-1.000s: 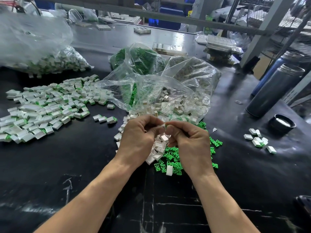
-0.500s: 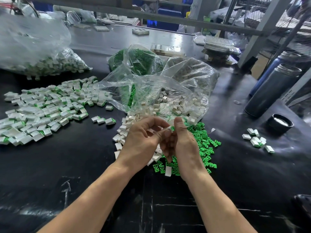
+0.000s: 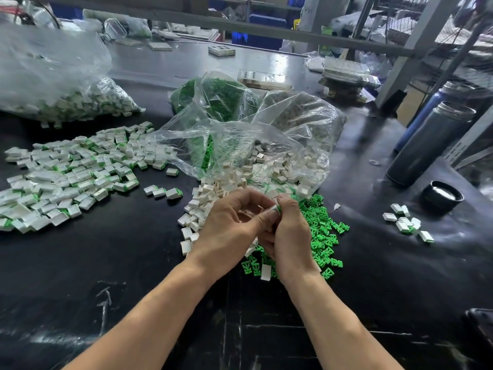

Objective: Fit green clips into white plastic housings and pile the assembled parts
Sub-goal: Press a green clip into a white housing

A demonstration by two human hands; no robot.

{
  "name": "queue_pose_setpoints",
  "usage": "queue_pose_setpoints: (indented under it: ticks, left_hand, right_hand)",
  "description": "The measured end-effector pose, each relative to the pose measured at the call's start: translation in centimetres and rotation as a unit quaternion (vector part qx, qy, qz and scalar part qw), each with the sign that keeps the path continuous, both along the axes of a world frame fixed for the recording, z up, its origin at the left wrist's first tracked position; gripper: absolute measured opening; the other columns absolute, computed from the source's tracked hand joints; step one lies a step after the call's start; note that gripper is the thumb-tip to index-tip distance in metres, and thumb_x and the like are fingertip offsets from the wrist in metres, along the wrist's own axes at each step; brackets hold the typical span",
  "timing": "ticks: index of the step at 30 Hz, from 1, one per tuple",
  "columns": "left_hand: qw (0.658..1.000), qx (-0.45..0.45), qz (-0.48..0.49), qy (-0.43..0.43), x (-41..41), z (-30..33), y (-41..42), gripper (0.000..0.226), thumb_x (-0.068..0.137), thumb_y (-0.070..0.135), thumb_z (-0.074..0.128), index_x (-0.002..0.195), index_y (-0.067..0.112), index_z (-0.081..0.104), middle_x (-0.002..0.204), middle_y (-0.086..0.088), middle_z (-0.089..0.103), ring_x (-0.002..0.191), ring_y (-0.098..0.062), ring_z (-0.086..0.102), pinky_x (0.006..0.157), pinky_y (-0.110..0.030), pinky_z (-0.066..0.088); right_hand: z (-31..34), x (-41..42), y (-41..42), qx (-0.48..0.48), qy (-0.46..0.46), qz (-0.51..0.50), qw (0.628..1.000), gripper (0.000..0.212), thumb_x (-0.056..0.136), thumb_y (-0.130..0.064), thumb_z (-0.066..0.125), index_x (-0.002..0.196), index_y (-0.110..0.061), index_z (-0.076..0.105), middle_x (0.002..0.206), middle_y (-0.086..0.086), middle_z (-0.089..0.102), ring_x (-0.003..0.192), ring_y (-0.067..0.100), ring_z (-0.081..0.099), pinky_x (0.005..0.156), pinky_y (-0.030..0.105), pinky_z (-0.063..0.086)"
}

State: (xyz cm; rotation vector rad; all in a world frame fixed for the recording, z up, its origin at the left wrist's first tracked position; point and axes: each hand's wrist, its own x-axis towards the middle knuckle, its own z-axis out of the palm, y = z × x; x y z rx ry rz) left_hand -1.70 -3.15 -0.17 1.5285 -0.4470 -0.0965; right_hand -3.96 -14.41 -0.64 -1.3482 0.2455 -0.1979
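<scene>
I see both hands meet at centre: left hand (image 3: 229, 225) and right hand (image 3: 289, 233) each pinch one white housing w/ green clip (image 3: 274, 208) between fingertips. Loose green clips (image 3: 320, 236) at 3 o'clock, assembled pile (image 3: 72, 172) at 9 o'clock on black surface (image 3: 106, 263).

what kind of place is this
Most likely a small factory assembly bench: a big pile of assembled parts, bulk bags of housings and loose green clips on a black table, metal shelving behind.
</scene>
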Motion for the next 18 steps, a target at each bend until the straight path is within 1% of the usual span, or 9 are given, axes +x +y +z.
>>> queue_pose_setpoints:
  ticks: [1, 3, 4, 6, 8, 10, 12, 15, 18]
  left_hand:
    - [1.000, 0.002, 0.001, 0.001, 0.0, 0.0, 0.0, 0.009, 0.085, 0.026, 0.077, 0.093, 0.022, 0.074, 0.087, -0.006, 0.074, 0.078, -0.024, 0.072, 0.074, -0.044, 0.060]
    - [1.000, 0.008, 0.004, 0.001, -0.1, 0.1, -0.1, 0.011, 0.085, 0.028, 0.076, 0.093, 0.020, 0.073, 0.086, -0.006, 0.074, 0.075, -0.024, 0.071, 0.073, -0.045, 0.060]
    - [1.000, 0.012, 0.006, 0.001, -0.2, 0.1, -0.1, 0.012, 0.086, 0.028, 0.077, 0.093, 0.020, 0.073, 0.086, -0.006, 0.074, 0.075, -0.024, 0.071, 0.072, -0.043, 0.061]
    - [1.000, 0.014, 0.008, 0.002, -0.3, 0.2, -0.1, 0.009, 0.089, 0.024, 0.078, 0.095, 0.018, 0.073, 0.087, -0.007, 0.074, 0.076, -0.027, 0.071, 0.071, -0.039, 0.060]
    - [1.000, 0.014, 0.009, 0.004, -0.3, 0.2, -0.1, 0.007, 0.091, 0.018, 0.077, 0.096, 0.016, 0.073, 0.089, -0.008, 0.075, 0.080, -0.033, 0.072, 0.073, -0.039, 0.060]
    - [1.000, 0.015, 0.008, 0.004, -0.3, 0.2, -0.2, 0.006, 0.092, 0.016, 0.076, 0.097, 0.015, 0.072, 0.090, -0.007, 0.075, 0.083, -0.034, 0.071, 0.075, -0.040, 0.059]
    - [1.000, 0.011, 0.006, 0.004, -0.4, 0.3, -0.2, 0.006, 0.092, 0.015, 0.075, 0.098, 0.015, 0.072, 0.091, -0.008, 0.075, 0.083, -0.034, 0.072, 0.075, -0.040, 0.059]
    - [1.000, 0.003, 0.005, 0.008, -0.4, 0.4, -0.2, 0.005, 0.093, 0.014, 0.074, 0.098, 0.014, 0.072, 0.093, -0.010, 0.075, 0.087, -0.036, 0.072, 0.077, -0.041, 0.060]
    - [1.000, -0.006, 0.003, 0.009, -0.4, 0.5, -0.2, 0.004, 0.094, 0.013, 0.073, 0.098, 0.013, 0.072, 0.093, -0.011, 0.075, 0.088, -0.037, 0.071, 0.077, -0.039, 0.060]
  right_hand:
    - [-0.2, 0.1, 0.1, -0.008, -0.002, -0.010, 1.000, 0.049, 0.089, -0.051, 0.041, 0.055, -0.031, 0.070, 0.048, -0.013, 0.046, 0.043, 0.006, 0.041, 0.041, 0.020, 0.032]
    - [-0.5, 0.3, 0.2, -0.019, -0.008, -0.018, 1.000, 0.047, 0.090, -0.050, 0.041, 0.065, -0.032, 0.076, 0.057, -0.008, 0.062, 0.054, 0.010, 0.058, 0.050, 0.024, 0.043]
    - [-0.7, 0.5, 0.2, -0.024, -0.010, -0.019, 0.999, 0.047, 0.090, -0.048, 0.040, 0.071, -0.031, 0.079, 0.065, -0.004, 0.071, 0.062, 0.012, 0.066, 0.056, 0.027, 0.048]
    - [-1.0, 0.8, 0.0, -0.039, -0.009, -0.029, 0.999, 0.047, 0.088, -0.046, 0.040, 0.076, -0.027, 0.081, 0.074, 0.002, 0.076, 0.071, 0.015, 0.072, 0.062, 0.030, 0.053]
    - [-1.1, 1.1, 0.0, -0.042, -0.001, -0.044, 0.998, 0.048, 0.087, -0.047, 0.041, 0.082, -0.020, 0.081, 0.084, 0.009, 0.078, 0.083, 0.025, 0.075, 0.074, 0.043, 0.058]
    - [-1.1, 1.2, 0.1, -0.042, 0.001, -0.056, 0.998, 0.050, 0.087, -0.046, 0.040, 0.084, -0.015, 0.080, 0.090, 0.016, 0.078, 0.092, 0.035, 0.075, 0.086, 0.056, 0.059]
    - [-1.1, 1.1, 0.2, -0.045, -0.005, -0.061, 0.997, 0.050, 0.087, -0.044, 0.040, 0.084, -0.016, 0.081, 0.088, 0.015, 0.078, 0.090, 0.034, 0.075, 0.088, 0.057, 0.059]
    - [-1.0, 1.1, 0.4, -0.040, -0.013, -0.071, 0.997, 0.050, 0.088, -0.043, 0.040, 0.084, -0.014, 0.080, 0.087, 0.012, 0.079, 0.089, 0.031, 0.075, 0.087, 0.053, 0.060]
    - [-0.8, 1.2, 0.6, -0.050, -0.031, -0.079, 0.995, 0.048, 0.088, -0.039, 0.038, 0.075, -0.023, 0.081, 0.076, 0.007, 0.077, 0.077, 0.024, 0.075, 0.073, 0.042, 0.058]
